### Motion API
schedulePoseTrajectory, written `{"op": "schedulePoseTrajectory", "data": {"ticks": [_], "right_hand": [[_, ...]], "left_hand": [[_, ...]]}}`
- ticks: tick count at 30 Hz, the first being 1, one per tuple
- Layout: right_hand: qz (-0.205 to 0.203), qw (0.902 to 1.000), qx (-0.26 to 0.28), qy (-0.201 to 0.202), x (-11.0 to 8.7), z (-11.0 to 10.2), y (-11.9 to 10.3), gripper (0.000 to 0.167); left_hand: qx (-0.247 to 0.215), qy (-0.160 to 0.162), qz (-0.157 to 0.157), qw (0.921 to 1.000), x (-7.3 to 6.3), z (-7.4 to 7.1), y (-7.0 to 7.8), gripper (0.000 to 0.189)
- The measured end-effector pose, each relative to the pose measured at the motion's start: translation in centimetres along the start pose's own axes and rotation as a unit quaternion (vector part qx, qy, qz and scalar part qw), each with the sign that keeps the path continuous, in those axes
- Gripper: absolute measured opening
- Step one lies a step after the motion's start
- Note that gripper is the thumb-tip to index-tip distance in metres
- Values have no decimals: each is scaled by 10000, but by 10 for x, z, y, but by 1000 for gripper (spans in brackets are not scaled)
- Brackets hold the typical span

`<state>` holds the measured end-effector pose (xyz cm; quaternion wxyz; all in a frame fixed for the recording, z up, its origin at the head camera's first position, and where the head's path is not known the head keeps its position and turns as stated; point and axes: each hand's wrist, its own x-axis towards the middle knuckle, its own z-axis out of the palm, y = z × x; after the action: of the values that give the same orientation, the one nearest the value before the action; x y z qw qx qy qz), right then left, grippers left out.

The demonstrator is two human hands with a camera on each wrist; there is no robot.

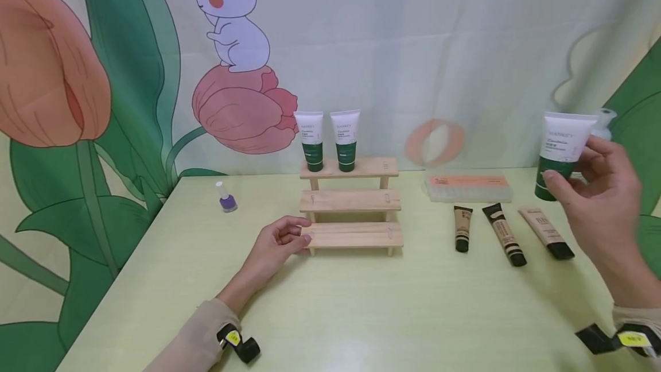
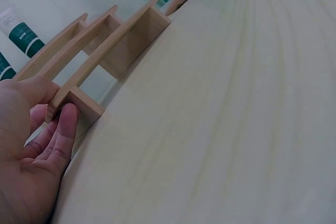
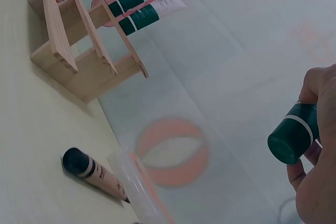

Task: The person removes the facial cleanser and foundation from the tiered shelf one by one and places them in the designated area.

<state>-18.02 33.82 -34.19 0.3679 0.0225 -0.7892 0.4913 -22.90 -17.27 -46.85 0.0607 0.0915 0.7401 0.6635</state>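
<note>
My right hand (image 1: 605,188) grips the green tube (image 1: 559,151) between thumb and fingers, so the tube sits inside the grip, nearly upright with its dark green end down, raised above the table (image 1: 351,309) and well to the right of the rack (image 1: 350,201). My left hand (image 1: 281,240) pinches the left end of the rack's lowest step. On the rack's top step, toward its left end, stand two matching tubes, the outer tube (image 1: 312,142) and the inner tube (image 1: 345,141), side by side. Right of the rack lie, going outward, the short tube (image 1: 463,228), the striped tube (image 1: 505,235) and the beige tube (image 1: 545,231), black caps toward me; the box (image 1: 469,191) is behind them. The nail polish (image 1: 226,198) stands well left of the rack.
</note>
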Motion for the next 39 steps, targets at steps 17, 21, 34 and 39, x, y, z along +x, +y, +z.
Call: {"op": "schedulePoseTrajectory", "data": {"ticks": [17, 21, 34, 39], "right_hand": [[1199, 9900, -528, 520, -43, -55, 37, 63], [1575, 9826, -796, 584, -58, -62, 49, 60], [1742, 9724, -1524, 293, -109, -90, 88, 55], [1389, 9799, -1423, -151, -123, -97, 99, 59]], "left_hand": [[-65, -72, 39, 9999, 0, -1, 0, 33], [-55, -65, 45, 10000, 1, 0, 0, 33], [-77, -58, 34, 9999, 0, -2, -2, 33], [-124, -84, 30, 9999, -1, -2, -1, 33]]}}
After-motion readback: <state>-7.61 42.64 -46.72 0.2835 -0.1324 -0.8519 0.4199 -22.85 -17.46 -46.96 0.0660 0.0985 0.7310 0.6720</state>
